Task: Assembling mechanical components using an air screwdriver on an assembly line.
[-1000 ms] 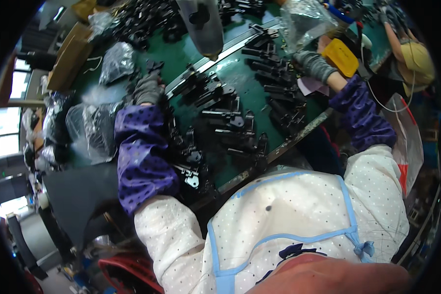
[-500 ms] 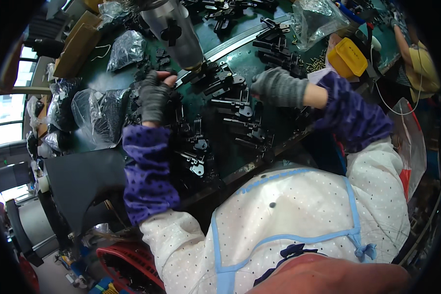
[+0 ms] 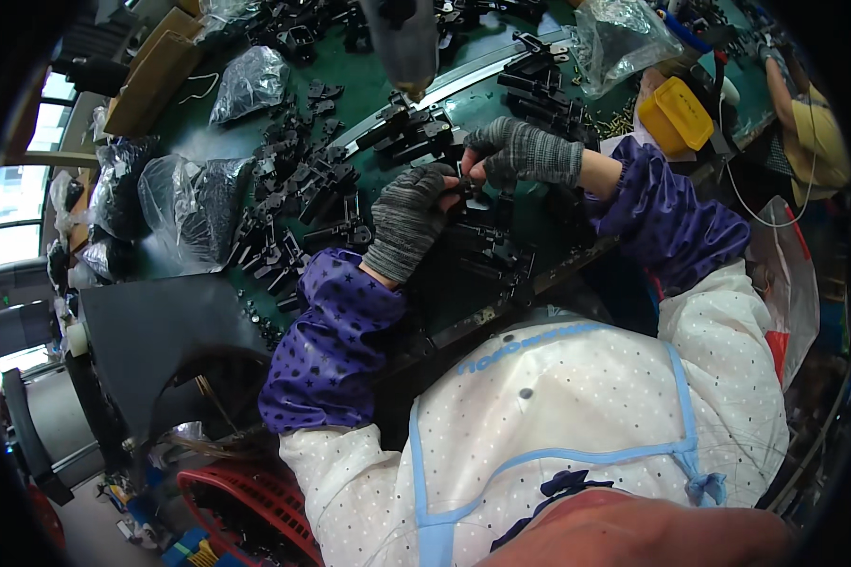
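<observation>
My left hand (image 3: 409,219) and my right hand (image 3: 518,151), both in grey knit gloves with purple sleeve covers, meet over the green work table (image 3: 369,94). Together their fingertips pinch a small black plastic part (image 3: 467,190) held just above the table. Many similar black parts (image 3: 293,198) lie scattered to the left of my left hand, and another group of black parts (image 3: 539,94) lies just beyond my right hand. More of these pieces sit under my hands near the table's front edge.
Clear plastic bags of black parts (image 3: 194,203) lie at the left, another bag (image 3: 624,38) at the far right. A yellow box (image 3: 676,113) stands right of my right hand. A tool (image 3: 402,42) hangs above the table. A cardboard box (image 3: 156,71) sits far left; a red crate (image 3: 246,510) is below.
Both hands have come together at the middle of the table and closed on one small black part; a second ago they were apart, left hand far left, right hand near the yellow box.
</observation>
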A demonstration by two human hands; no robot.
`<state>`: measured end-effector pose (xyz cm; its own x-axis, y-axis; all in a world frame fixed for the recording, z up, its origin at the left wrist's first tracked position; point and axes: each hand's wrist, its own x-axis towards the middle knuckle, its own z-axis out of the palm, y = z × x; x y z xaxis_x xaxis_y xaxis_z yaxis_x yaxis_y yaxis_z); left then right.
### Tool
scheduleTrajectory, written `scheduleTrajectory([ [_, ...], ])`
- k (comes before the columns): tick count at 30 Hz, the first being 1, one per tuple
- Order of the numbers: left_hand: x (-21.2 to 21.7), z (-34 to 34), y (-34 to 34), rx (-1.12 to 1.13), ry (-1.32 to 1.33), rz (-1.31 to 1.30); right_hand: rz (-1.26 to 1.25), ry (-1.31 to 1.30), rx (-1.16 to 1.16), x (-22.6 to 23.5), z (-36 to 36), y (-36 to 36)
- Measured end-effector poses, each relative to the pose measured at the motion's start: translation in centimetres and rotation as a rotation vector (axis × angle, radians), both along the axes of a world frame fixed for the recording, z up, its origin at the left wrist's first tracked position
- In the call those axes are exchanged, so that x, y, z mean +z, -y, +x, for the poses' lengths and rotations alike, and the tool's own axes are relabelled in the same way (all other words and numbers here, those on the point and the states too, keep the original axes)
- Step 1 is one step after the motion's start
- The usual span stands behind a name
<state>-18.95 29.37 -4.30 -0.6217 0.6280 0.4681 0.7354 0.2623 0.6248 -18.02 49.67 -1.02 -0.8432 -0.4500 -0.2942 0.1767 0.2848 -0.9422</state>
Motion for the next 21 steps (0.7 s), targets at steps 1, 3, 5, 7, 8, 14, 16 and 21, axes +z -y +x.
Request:
scheduleTrajectory([
  [1,0.2,0.1,0.0,0.001,0.000,-0.003,0.001,-0.004,0.038,-0.1,0.0,0.2],
  [3,0.6,0.2,0.0,-0.005,-0.025,-0.049,-0.014,0.065,0.003,-0.5,-0.1,0.4],
  [5,0.1,0.2,0.2,0.002,-0.038,-0.068,0.094,0.034,0.064,-0.2,-0.1,0.5],
  [7,0.2,0.2,0.3,-0.004,-0.054,-0.082,0.087,-0.002,0.066,-1.3,-0.2,0.3],
  [8,0.3,0.2,0.3,-0.007,-0.051,-0.084,0.079,-0.037,0.069,-1.6,-0.1,0.2],
  [14,0.2,0.6,-0.3,0.055,0.034,-0.083,0.640,-1.004,-0.296,1.0,-0.3,0.1],
  [16,0.1,0.7,-0.5,0.094,0.102,-0.092,0.986,-1.721,-0.519,5.4,-1.4,-2.0],
  [21,-0.5,0.5,-0.7,0.113,0.277,-0.134,0.011,-1.034,-0.472,10.1,-5.5,1.6],
])
